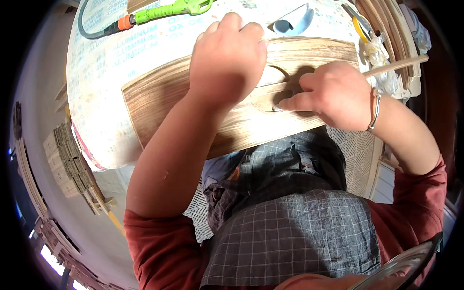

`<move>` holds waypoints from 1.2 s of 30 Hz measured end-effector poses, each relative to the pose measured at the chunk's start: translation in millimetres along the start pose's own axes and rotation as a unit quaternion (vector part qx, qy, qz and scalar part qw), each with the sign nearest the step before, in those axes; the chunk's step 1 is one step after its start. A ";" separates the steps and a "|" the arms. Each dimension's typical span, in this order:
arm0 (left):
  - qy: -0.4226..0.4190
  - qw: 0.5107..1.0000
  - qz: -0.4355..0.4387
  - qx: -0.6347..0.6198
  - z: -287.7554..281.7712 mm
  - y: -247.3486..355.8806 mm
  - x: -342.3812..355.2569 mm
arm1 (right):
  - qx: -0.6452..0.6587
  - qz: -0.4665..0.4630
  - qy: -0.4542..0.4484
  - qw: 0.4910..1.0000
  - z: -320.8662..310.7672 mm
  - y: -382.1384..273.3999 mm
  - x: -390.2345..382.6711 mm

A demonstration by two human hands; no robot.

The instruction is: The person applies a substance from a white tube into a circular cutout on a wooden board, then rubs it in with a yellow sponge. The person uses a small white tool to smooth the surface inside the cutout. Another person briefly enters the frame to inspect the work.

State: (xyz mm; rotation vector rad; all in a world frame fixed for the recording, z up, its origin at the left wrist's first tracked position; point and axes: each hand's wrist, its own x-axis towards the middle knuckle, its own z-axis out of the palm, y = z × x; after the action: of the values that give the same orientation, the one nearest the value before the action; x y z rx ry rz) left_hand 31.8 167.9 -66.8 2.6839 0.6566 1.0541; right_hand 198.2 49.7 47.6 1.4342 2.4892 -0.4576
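A long striped wooden board lies tilted across the near side of the table, with a rounded cut-out near its middle. My left hand is closed over the board's far edge, its fingertips hidden beneath the knuckles. On the right, my right hand is bent low over the cut-out, index finger pointing to its near rim. A thin wooden stick comes out behind that hand toward the upper right. The fingers look closed round it; its other end is hidden by the hand and shadow.
The table is spread with a printed white cover. A curled blue-grey sheet lies beyond the board; a green and orange air blow gun with a hose is at far left. Yellow tape, crumpled plastic and wooden strips crowd the right.
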 end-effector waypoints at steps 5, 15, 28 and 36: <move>0.026 0.999 -0.032 -0.022 11.1 5.1 0.5 | 0.085 0.054 0.143 0.985 37.9 -23.4 2.2; 0.013 1.000 -0.004 0.003 3.3 -2.3 -2.0 | 0.079 0.089 -0.002 0.993 9.2 -17.7 -1.5; 0.003 0.998 -0.056 -0.008 -4.4 9.1 3.2 | 0.541 0.227 0.020 0.809 30.6 -30.8 -2.1; -0.045 0.997 -0.056 -0.010 -5.3 5.9 0.6 | 0.955 0.072 -0.055 0.281 64.1 -42.4 -2.7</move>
State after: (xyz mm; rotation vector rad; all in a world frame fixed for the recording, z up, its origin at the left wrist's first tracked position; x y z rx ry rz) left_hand 30.5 163.1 -60.6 2.6246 0.7649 0.9010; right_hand 165.6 3.3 -4.3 1.2738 0.2016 -3.6966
